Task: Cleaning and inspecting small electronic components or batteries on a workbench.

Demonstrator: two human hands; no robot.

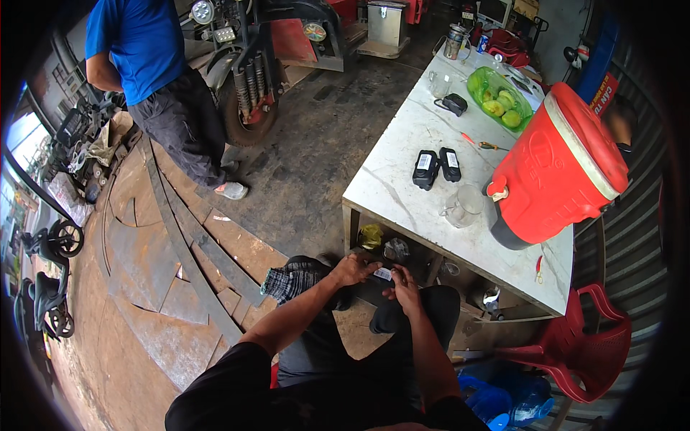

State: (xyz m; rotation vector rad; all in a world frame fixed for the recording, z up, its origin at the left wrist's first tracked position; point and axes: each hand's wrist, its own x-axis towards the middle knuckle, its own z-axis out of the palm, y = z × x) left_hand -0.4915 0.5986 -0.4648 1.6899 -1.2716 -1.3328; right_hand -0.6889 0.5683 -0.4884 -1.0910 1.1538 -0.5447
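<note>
Seated with my knees apart, I hold a small dark object with a white label [383, 274] in front of me, low beside the table. My left hand [351, 270] grips its left end with bent fingers. On its right end, my right hand [405, 289] has closed too. Much of the object is covered by my fingers, and I cannot tell its exact kind. A grey-black knitted work glove [291, 280] lies on my left thigh. Two black devices with white labels, a larger one [425, 169] and a smaller one [450, 164], rest on the white table [388, 159].
On the table stand a red drinks cooler [550, 169], a glass mug [463, 206] and a green basket of fruit [501, 100]. Screwdrivers [489, 146] lie nearby. A red plastic chair [575, 345] is at right. A person in blue [147, 57] stands beside a vehicle; metal strips [183, 248] cover the floor.
</note>
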